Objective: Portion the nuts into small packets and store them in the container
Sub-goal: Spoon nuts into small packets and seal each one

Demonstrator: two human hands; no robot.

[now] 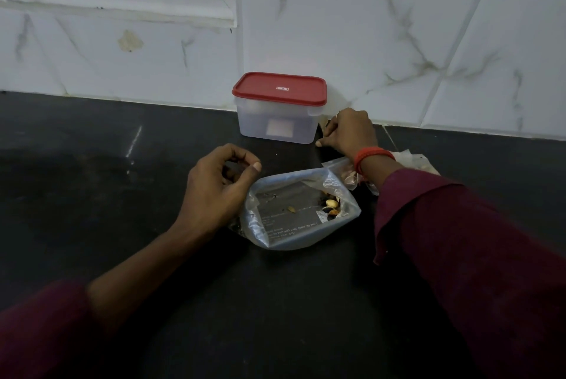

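- Head view, setting: a dark counter is shown against a tiled wall; no other view is supplied.
- Container: stood upright at the back of the counter, close to the wall, with its red lid on. Nothing can be made out through its cloudy side.
- Bag: laid in front of the container and apart from it, with the mouth opened upward. Its long axis is run left to right, and the nuts are gathered in its right corner.
- Left hand: placed at the bag's left edge, fingers curled toward the thumb around something dark. Whether nuts are held cannot be told.
- Right hand: set on the counter just beside the container's lower right corner, fingers curled downward. What is pinched, if anything, cannot be told.
- Packets: seen lying under the right wrist, to the right of the bag.
- Governing relation: the nuts lie rightward of the left fingers, across the bag along its axis. The right hand is judged nearer to both container and packets, and the lid is not yet removed for storing.
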